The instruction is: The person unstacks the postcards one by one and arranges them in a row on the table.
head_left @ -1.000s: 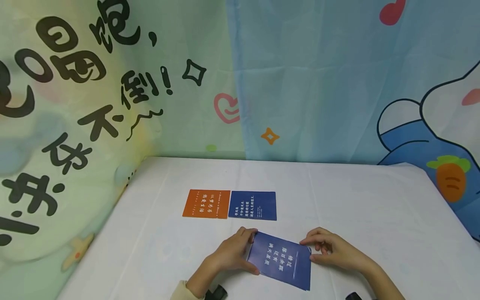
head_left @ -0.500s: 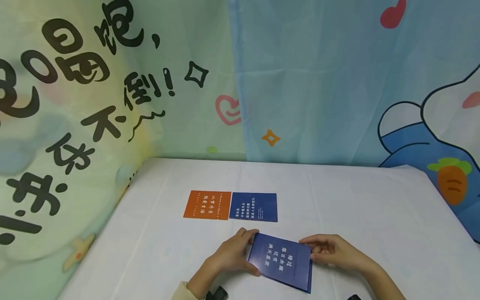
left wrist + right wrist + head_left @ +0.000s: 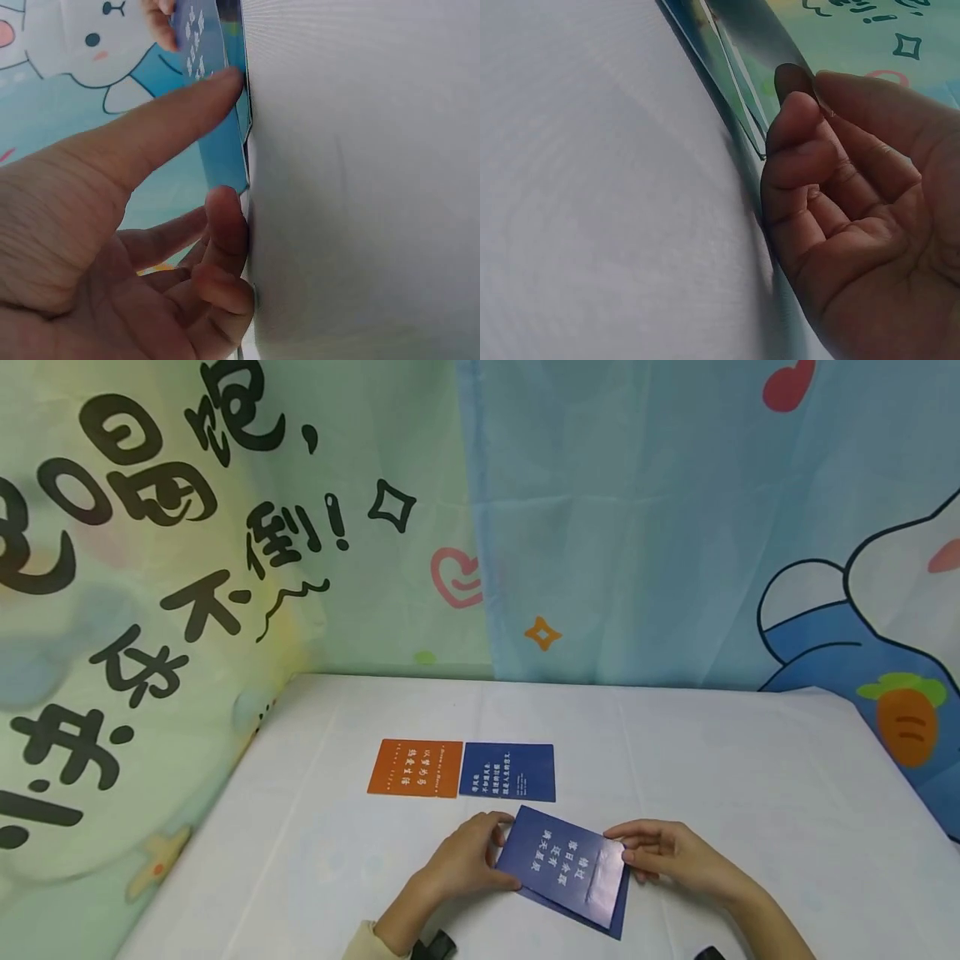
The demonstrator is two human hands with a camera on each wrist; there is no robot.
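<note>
A blue postcard (image 3: pixel 555 860) with white vertical writing lies turned slightly over more blue cards (image 3: pixel 620 914), whose edges show along its lower and right sides. My left hand (image 3: pixel 468 858) holds the left end, thumb at the near corner and fingers at the far one. My right hand (image 3: pixel 678 858) pinches the top postcard's right edge, which bends up and catches the light. In the right wrist view that lifted card (image 3: pixel 761 37) sits between thumb and fingertip, with other card edges below it. The left wrist view shows the thumb (image 3: pixel 172 124) along the cards' edge.
Farther back on the white-clothed table (image 3: pixel 712 752), an orange card (image 3: pixel 415 768) and a blue card (image 3: pixel 508 772) lie flat side by side. A printed cloth backdrop (image 3: pixel 637 527) hangs behind and at the left. Dark wrist gear (image 3: pixel 433 946) shows at the near edge.
The top postcard has turned and shifted away from me, uncovering the cards below along its near and right edges. Its right edge has come up in my right hand's pinch.
</note>
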